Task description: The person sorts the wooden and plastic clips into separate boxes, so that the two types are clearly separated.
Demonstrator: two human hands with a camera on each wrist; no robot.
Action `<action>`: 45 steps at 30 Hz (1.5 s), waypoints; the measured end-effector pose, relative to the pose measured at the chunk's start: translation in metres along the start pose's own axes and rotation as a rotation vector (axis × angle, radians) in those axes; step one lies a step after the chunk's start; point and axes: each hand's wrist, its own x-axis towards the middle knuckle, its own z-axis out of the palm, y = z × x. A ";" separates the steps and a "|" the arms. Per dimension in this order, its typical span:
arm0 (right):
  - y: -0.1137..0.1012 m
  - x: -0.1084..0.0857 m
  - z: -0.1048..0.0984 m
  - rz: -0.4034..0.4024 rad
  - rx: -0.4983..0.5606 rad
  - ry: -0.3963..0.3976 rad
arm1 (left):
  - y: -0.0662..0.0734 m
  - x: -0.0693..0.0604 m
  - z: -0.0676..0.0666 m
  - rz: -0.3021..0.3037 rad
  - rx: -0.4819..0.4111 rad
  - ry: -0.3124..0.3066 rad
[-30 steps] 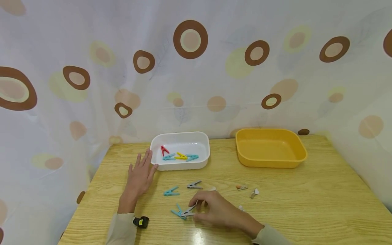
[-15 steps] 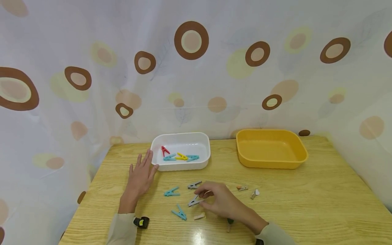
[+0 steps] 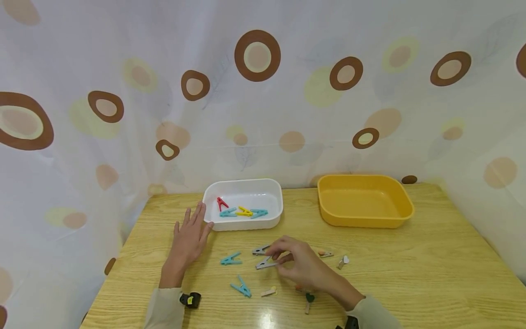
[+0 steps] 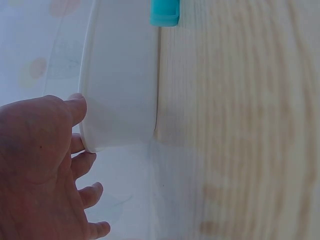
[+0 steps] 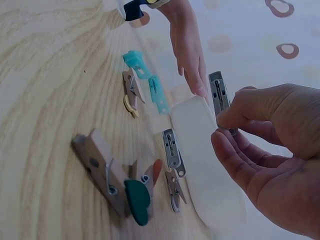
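My right hand (image 3: 302, 265) pinches a grey plastic clothespin (image 3: 265, 263) by its end, between thumb and fingers. The right wrist view shows this clothespin (image 5: 218, 95) held up off the table. A second grey clothespin (image 3: 260, 250) lies just behind it, partly covered by the fingers. My left hand (image 3: 186, 244) rests against the left end of a white tray (image 3: 242, 225), fingers extended and spread. In the left wrist view its thumb and a fingertip touch the tray's rim (image 4: 86, 120). Inside the tray lie a red clothespin (image 3: 222, 204), a yellow one (image 3: 245, 211) and two turquoise ones.
Two turquoise clothespins (image 3: 231, 259) lie on the table left of the right hand. Several small wooden clothespins lie around that hand, one with a dark green heart (image 5: 137, 201) and one with a white heart (image 3: 343, 261). A yellow tray (image 3: 365, 222) stands at the back right.
My right hand has lifted the grey clothespin away from the turquoise one and carried it up and to the right, towards the other grey one. The left hand stays at the white tray.
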 end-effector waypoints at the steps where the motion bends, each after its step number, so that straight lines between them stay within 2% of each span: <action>1: 0.000 0.001 -0.001 -0.008 -0.014 0.009 | 0.000 0.000 0.000 -0.001 0.003 -0.003; 8: 0.006 0.010 -0.004 -0.027 0.018 0.073 | -0.001 -0.001 0.002 -0.008 0.002 -0.011; 19: 0.007 0.029 -0.014 -0.079 -0.116 0.186 | 0.000 -0.001 0.000 -0.016 0.004 -0.011; 28: 0.008 0.051 -0.019 -0.127 -0.138 0.252 | 0.001 -0.001 -0.001 -0.015 0.003 -0.007; 38: 0.014 0.077 -0.021 -0.142 -0.206 0.305 | -0.001 0.000 0.001 -0.023 0.006 -0.019; 45: 0.017 0.095 -0.021 -0.125 -0.204 0.336 | -0.001 0.001 0.001 -0.013 0.003 -0.011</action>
